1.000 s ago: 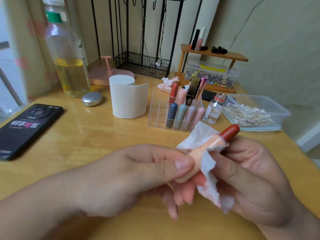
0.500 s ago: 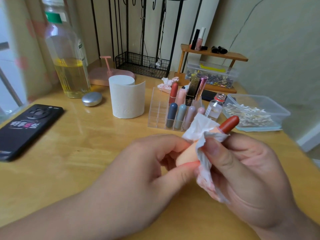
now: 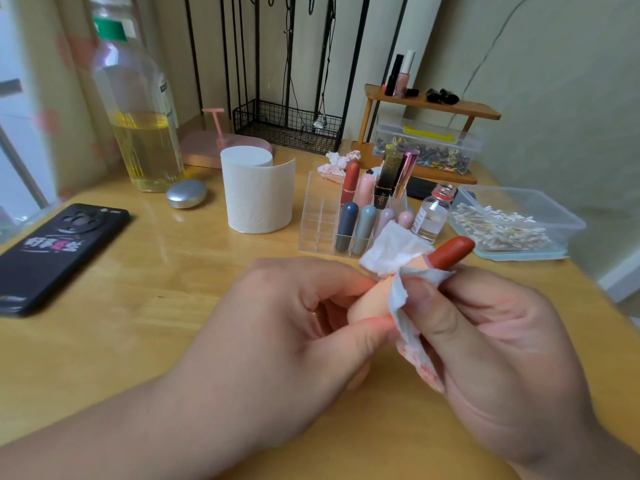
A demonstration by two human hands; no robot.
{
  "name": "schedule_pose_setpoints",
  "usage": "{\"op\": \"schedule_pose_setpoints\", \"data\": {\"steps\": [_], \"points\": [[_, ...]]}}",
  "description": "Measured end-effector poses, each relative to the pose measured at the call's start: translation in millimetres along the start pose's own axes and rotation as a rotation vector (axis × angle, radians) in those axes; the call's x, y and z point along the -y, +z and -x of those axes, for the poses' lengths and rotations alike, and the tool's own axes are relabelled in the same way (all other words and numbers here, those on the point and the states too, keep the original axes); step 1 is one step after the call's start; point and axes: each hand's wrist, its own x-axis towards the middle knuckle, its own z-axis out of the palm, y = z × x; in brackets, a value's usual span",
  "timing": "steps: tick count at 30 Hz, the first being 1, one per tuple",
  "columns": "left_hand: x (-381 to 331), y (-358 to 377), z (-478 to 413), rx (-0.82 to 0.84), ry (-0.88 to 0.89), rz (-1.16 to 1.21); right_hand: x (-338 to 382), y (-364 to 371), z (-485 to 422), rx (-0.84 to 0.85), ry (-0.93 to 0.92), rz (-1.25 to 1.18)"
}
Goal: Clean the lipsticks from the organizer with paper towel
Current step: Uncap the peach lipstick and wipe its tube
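Over the table's front, both hands hold one lipstick [image 3: 450, 251] with a peach body and a brick-red cap pointing up and right. My left hand [image 3: 291, 327] pinches the peach lower end. A white piece of paper towel [image 3: 398, 251] is wrapped around the lipstick's middle, and my right hand [image 3: 491, 348] grips it there. Behind them stands the clear organizer [image 3: 318, 216], with several lipsticks upright in its right-hand slots and its left slots bare.
A paper towel roll [image 3: 258, 195] stands left of the organizer. A black phone [image 3: 55, 254] lies at far left, near an oil bottle [image 3: 138, 109] and a silver compact [image 3: 187, 198]. Right: a small glass vial [image 3: 433, 216] and a tub of cotton swabs [image 3: 512, 226]. A crumpled used tissue [image 3: 337, 162] lies behind.
My right thumb and the towel have slid down along the lipstick's body toward my left hand. The lipstick has risen slightly and my left fingers now cover more of the peach end.
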Motion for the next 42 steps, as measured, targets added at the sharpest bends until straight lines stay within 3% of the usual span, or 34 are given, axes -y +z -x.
{"op": "schedule_pose_setpoints", "data": {"steps": [2,6,9,13,15,17,22,27,31,35,36,40,42], "points": [[1,1,1,0.022,-0.07,0.124,2,0,0,0.035,0.022,-0.041],[12,-7,-6,0.351,-0.248,0.546,3,-9,-1,0.127,0.153,-0.219],[18,-7,-8,0.444,-0.284,0.667,0,-14,-6,0.208,0.153,-0.323],[21,-1,-8,0.346,-0.267,0.616,-4,-26,-11,0.275,0.179,-0.373],[20,-1,-9,0.296,-0.261,0.601,-1,-29,-12,0.373,0.183,-0.556],[20,-1,-8,0.286,-0.249,0.608,9,-27,-15,0.367,0.199,-0.644],[18,1,-6,0.293,-0.254,0.678,-9,-35,-9,0.243,0.127,-0.198],[20,2,-5,0.273,-0.242,0.682,1,-27,-13,0.357,0.242,-0.708],[17,2,-6,0.311,-0.264,0.689,-7,-32,-8,0.299,0.188,-0.3],[14,1,-7,0.369,-0.286,0.685,-7,-30,-9,0.263,0.192,-0.324],[14,0,-6,0.373,-0.287,0.674,-9,-29,-10,0.269,0.21,-0.375],[13,0,-7,0.311,-0.276,0.635,-2,-19,-12,0.401,0.244,-1.0],[11,2,-7,0.271,-0.28,0.65,-4,-18,-13,0.392,0.259,-0.994]]}}
